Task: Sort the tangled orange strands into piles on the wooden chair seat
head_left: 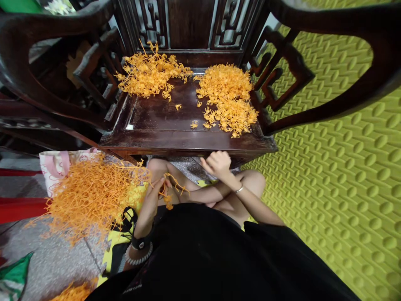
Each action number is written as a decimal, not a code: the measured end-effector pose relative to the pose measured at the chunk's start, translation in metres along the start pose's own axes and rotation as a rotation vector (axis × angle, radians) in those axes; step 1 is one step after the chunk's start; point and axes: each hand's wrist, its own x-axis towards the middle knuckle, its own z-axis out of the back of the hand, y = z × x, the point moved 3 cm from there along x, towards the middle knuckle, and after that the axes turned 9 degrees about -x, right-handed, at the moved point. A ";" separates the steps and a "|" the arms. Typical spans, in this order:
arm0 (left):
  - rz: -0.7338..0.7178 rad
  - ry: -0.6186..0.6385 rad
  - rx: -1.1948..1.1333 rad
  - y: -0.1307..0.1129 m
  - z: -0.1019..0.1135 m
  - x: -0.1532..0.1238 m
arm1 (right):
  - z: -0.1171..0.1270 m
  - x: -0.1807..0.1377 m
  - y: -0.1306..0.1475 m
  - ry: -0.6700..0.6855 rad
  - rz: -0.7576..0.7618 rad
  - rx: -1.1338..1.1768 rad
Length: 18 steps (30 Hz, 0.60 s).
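Note:
My left hand [159, 188] is closed round a strand of thin, branching orange plastic-looking pieces [177, 184], held low over my crossed legs. Beside it on the left spreads a big tangled heap of orange stringy branches [90, 196]. My right hand [217, 164] is in front of the seat's front edge, its fingers curled in; whatever lies inside them is hidden. On the dark wooden chair seat [156, 115] are two piles: branched orange pieces [150, 75] at the left and small curly orange pieces [227, 94] at the right. A few single pieces lie between them.
The chair's carved armrests [341, 117] rise on both sides. A white bag with pink handles [52, 167] stands behind the heap. Yellow textured mat [344, 188] covers the floor at right. More orange strands [73, 292] show at the lower left.

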 end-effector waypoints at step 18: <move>0.018 -0.055 0.005 0.012 0.010 0.001 | -0.121 -0.013 0.050 0.368 -0.185 0.220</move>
